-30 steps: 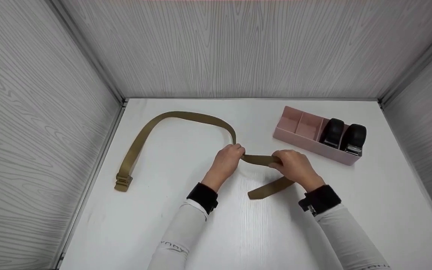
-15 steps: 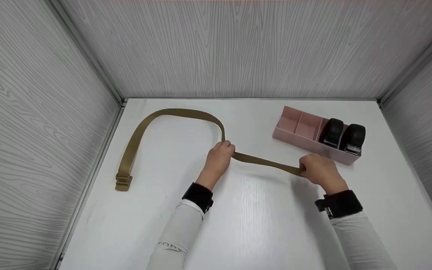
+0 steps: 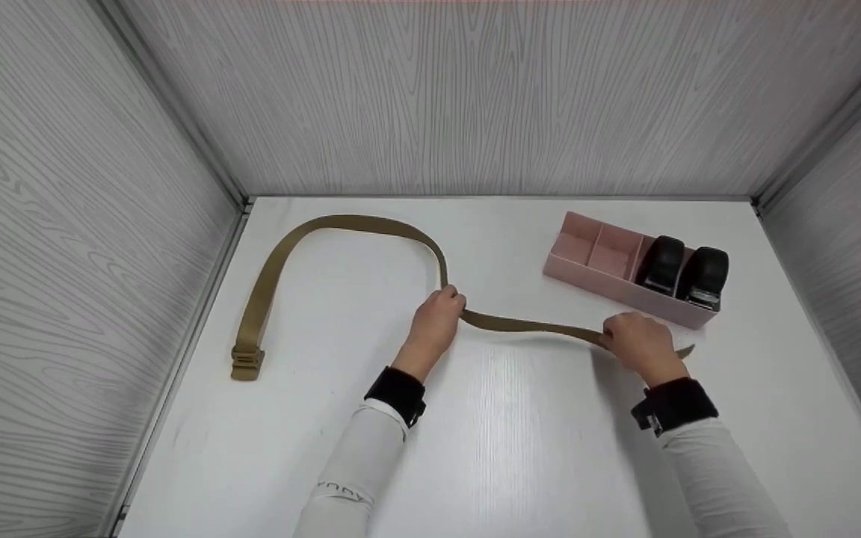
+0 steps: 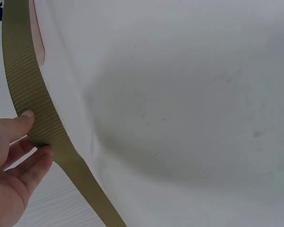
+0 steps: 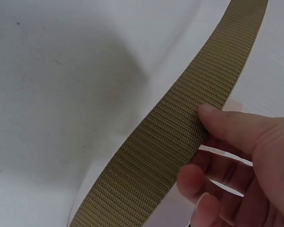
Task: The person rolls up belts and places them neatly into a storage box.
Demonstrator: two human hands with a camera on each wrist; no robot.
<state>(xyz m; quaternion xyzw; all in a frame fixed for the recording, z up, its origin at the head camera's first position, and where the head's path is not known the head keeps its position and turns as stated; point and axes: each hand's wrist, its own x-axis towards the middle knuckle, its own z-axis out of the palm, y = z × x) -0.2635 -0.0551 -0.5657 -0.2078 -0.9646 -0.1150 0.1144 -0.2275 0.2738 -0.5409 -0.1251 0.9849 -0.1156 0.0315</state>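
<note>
An olive-brown webbing belt [image 3: 359,223] curves in an arc over the left half of the white table, its buckle [image 3: 247,359] lying at the near left end. My left hand [image 3: 434,323] pinches the belt near its middle, thumb on one face and fingers behind, as the left wrist view shows. Farther right, my right hand [image 3: 638,345] pinches the strap by its edge between thumb and fingers [image 5: 225,165]. Between the hands the strap sags slightly. A short tip of the belt shows past the right hand, partly hidden behind it.
A pink divided box [image 3: 610,288] stands at the back right, near my right hand. Two black rolled belts [image 3: 705,276] with metal buckles sit in its right compartments. Grey wood-grain panels [image 3: 430,97] wall the table at the back and sides.
My right hand has moved right and toward me along the strap, widening the span between the hands. The left hand has shifted slightly left. The belt's loose end now points right.
</note>
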